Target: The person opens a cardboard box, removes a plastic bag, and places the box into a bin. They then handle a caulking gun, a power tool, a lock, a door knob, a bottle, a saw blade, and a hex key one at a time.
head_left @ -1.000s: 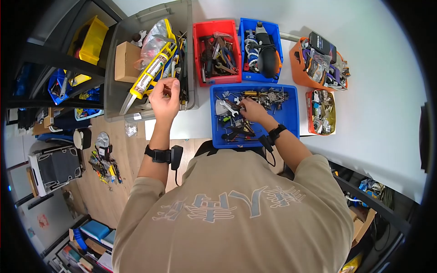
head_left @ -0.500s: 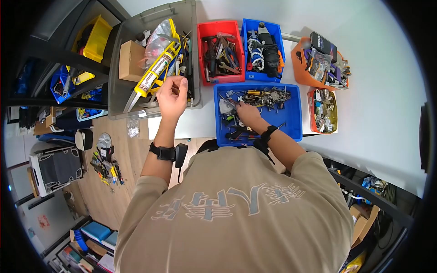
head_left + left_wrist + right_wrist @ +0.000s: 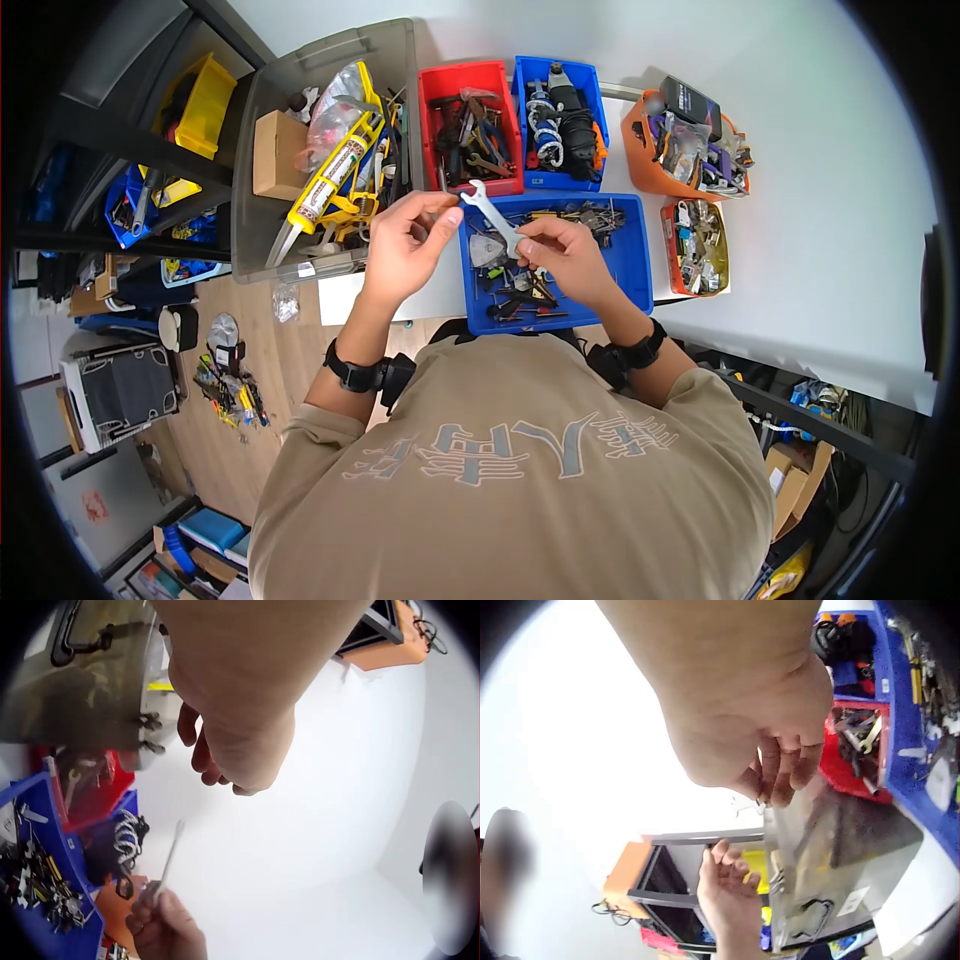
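Note:
My right hand [image 3: 568, 262] pinches a silver open-end wrench [image 3: 493, 216] near its lower end, above the blue tray [image 3: 640, 262]. The wrench's forked upper end points up and left, close by the fingertips of my left hand [image 3: 408, 248]. That left hand is raised beside the tray, its fingers loosely bent and holding nothing. In the left wrist view the wrench [image 3: 173, 851] stands up from the right hand's thumb and fingers. The right wrist view shows the left hand [image 3: 731, 900] apart from it, fingers spread a little. Screwdrivers, bolts and small tools lie in the tray.
Behind the tray stand a red bin [image 3: 424, 130] of pliers and wrenches and a blue bin [image 3: 600, 100] with a cord. A large grey tub [image 3: 262, 215] with a yellow caulking gun [image 3: 330, 185] is at left. Orange containers [image 3: 640, 150] sit at right.
The right hand has lifted the wrench out of the blue tray and raised it up toward the left hand. The left hand has moved right and down, closer to the wrench.

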The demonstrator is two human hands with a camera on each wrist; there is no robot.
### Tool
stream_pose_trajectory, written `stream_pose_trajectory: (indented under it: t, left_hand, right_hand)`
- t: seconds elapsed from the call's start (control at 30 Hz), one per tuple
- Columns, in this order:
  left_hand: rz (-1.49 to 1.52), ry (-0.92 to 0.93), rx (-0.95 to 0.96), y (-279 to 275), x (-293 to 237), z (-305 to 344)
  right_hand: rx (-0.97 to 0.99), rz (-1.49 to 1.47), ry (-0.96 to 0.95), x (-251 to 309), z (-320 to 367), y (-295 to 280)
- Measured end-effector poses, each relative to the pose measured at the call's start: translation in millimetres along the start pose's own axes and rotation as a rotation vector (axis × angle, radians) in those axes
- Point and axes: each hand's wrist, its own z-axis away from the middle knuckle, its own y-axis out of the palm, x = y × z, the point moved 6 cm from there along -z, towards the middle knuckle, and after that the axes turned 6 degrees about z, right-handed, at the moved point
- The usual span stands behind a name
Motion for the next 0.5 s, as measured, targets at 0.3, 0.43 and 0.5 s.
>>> stream_pose_trajectory:
  t: [0.3,0.43,0.5]
  left_hand:
    - [0.167,-0.137,-0.065,-14.3,27.9,-10.8]
    - [-0.236,-0.046,-0.296,-55.2,46.2,-13.2]
    - [-0.255,-0.021,-0.345,-57.2,71.1,-5.6]
  right_hand:
    - [0.001,-0.029,-0.113,13.5,-13.5,21.2]
    - [-0.308,0.125,-0.055,-36.3,-81.1,-0.3]
    - [-0.323,0.191,-0.044,-67.8,-123.2,-6.6]
